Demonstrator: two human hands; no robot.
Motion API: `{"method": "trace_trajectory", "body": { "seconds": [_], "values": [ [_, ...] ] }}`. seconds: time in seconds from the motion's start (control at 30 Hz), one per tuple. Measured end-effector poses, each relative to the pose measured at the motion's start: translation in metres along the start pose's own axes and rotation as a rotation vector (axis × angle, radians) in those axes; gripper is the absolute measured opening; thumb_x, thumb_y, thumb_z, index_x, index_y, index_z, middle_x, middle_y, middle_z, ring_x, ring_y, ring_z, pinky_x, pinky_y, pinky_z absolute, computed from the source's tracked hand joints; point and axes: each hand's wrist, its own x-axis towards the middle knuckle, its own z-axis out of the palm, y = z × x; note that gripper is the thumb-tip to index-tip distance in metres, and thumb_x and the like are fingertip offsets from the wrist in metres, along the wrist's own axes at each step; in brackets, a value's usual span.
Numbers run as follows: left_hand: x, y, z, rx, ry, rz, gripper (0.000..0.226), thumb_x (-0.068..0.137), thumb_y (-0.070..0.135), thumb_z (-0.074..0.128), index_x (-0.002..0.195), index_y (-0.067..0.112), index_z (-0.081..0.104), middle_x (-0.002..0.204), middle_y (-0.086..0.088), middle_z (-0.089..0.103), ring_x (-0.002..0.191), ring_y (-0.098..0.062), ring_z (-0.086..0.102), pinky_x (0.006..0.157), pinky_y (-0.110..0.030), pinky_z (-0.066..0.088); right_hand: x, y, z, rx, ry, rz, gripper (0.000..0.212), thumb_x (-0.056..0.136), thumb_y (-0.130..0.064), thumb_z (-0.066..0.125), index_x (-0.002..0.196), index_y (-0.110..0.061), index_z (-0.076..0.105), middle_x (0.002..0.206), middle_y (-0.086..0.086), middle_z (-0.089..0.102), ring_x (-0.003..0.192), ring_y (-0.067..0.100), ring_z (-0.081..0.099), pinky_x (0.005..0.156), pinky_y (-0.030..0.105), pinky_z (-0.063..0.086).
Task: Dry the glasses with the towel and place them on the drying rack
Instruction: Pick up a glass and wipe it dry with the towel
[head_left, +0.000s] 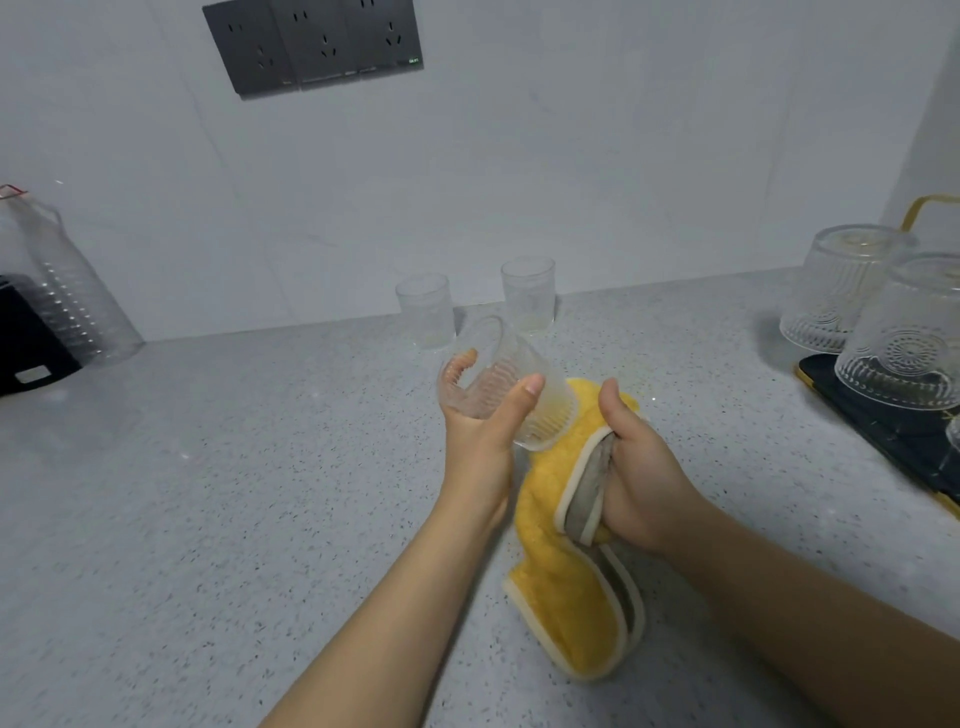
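Over the counter, left hand grips a tilted glass, mouth probably angled away for wiping; right hand clutches the towel.

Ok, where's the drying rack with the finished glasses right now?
In the head view, the black gold-trimmed drying rack sits at the far right edge of the speckled grey counter, holding two upturned ribbed clear glasses, right of the right hand gripping the yellow towel.

No text can be read here. The wall socket panel carries a small green lit display at its lower right corner, but its characters are too blurred to make out.
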Motion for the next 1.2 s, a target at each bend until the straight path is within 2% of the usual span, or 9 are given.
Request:
{"method": "trace_trajectory", "body": {
  "seconds": [0.13, 0.27, 0.4, 0.53, 0.67, 0.8, 0.87, 1.0, 1.2],
  "values": [
    [-0.006, -0.003, 0.009, 0.147, -0.087, 0.002, 0.067, 0.065, 0.012, 0.083, 0.117, 0.032, 0.045, 0.120, -0.013, 0.062, 0.104, -0.020, 0.067, 0.075, -0.022, 0.055, 0.002, -0.010, -0.010, -0.016, 0.043, -0.044, 0.066, 0.093, -0.057, 0.030, 0.130, -0.006, 0.052, 0.123, 0.016, 0.063, 0.113, 0.031, 0.061, 0.096, 0.047, 0.045],
    [-0.003, 0.007, 0.000, 0.373, -0.102, 0.074, 0.071, 0.061, 0.025, 0.091, 0.116, 0.036, 0.047, 0.119, 0.011, 0.057, 0.106, 0.003, 0.060, 0.088, -0.022, 0.053, 0.000, -0.013, -0.007, -0.172, 0.114, -0.138, 0.065, 0.084, -0.063, 0.040, 0.121, -0.013, 0.059, 0.112, 0.010, 0.070, 0.102, 0.024, 0.067, 0.087, 0.044, 0.052],
    [-0.003, 0.011, -0.008, 0.559, -0.204, 0.011, 0.066, 0.062, 0.026, 0.091, 0.114, 0.032, 0.051, 0.103, 0.018, 0.063, 0.090, 0.012, 0.063, 0.075, -0.008, 0.048, -0.008, -0.015, 0.000, -0.539, 0.248, -0.268, 0.091, 0.058, -0.086, 0.044, 0.122, -0.024, 0.059, 0.119, 0.002, 0.065, 0.111, 0.020, 0.061, 0.098, 0.044, 0.046],
    [-0.003, 0.008, -0.003, 0.550, -0.360, -0.078, 0.053, 0.065, 0.029, 0.089, 0.108, 0.022, 0.059, 0.095, 0.009, 0.072, 0.086, 0.001, 0.069, 0.073, -0.017, 0.051, -0.016, -0.011, 0.001, -0.654, 0.313, -0.529, 0.029, 0.088, -0.049, 0.040, 0.082, -0.030, 0.061, 0.075, -0.014, 0.065, 0.069, -0.009, 0.062, 0.059, 0.008, 0.048],
    [-0.007, 0.009, 0.000, 0.471, -0.494, -0.232, 0.048, 0.062, 0.049, 0.076, 0.096, 0.016, 0.069, 0.093, -0.002, 0.074, 0.089, -0.018, 0.071, 0.083, -0.032, 0.057, -0.014, -0.008, 0.002, -0.650, 0.300, -0.712, 0.041, 0.083, -0.046, 0.061, 0.049, -0.026, 0.050, 0.041, -0.012, 0.051, 0.040, -0.002, 0.050, 0.041, 0.013, 0.040],
    [-0.010, 0.012, -0.001, 0.202, -0.638, -0.493, 0.046, 0.049, 0.052, 0.087, 0.080, 0.020, 0.078, 0.085, -0.002, 0.075, 0.077, -0.015, 0.072, 0.073, -0.026, 0.058, -0.013, -0.017, -0.001, -0.557, 0.221, -0.740, 0.041, 0.081, -0.035, 0.052, 0.042, -0.026, 0.040, 0.039, -0.013, 0.038, 0.037, 0.002, 0.037, 0.038, 0.016, 0.032],
    [-0.011, 0.012, 0.002, 0.129, -0.635, -0.558, 0.056, 0.047, 0.057, 0.089, 0.087, 0.019, 0.077, 0.087, -0.003, 0.076, 0.079, -0.017, 0.073, 0.071, -0.028, 0.059, -0.012, -0.019, -0.004, -0.551, 0.263, -0.752, 0.041, 0.084, -0.031, 0.052, 0.046, -0.025, 0.038, 0.039, -0.014, 0.038, 0.036, 0.001, 0.037, 0.037, 0.015, 0.032],
    [-0.012, 0.008, 0.006, 0.236, -0.495, -0.554, 0.052, 0.074, 0.049, 0.076, 0.112, 0.016, 0.061, 0.101, -0.004, 0.072, 0.086, -0.019, 0.071, 0.075, -0.033, 0.059, -0.004, -0.022, -0.012, -0.583, 0.491, -0.746, 0.046, 0.094, -0.029, 0.053, 0.051, -0.021, 0.037, 0.035, -0.013, 0.038, 0.034, 0.000, 0.038, 0.037, 0.015, 0.031],
    [-0.012, -0.008, 0.005, 0.369, -0.381, -0.399, 0.066, 0.067, 0.046, 0.084, 0.121, 0.020, 0.057, 0.107, -0.002, 0.072, 0.095, -0.020, 0.071, 0.089, -0.040, 0.057, 0.007, -0.033, -0.024, -0.575, 0.659, -0.724, 0.047, 0.092, -0.040, 0.052, 0.051, -0.022, 0.037, 0.046, -0.005, 0.039, 0.040, 0.007, 0.040, 0.049, 0.026, 0.033]
  ]
}}
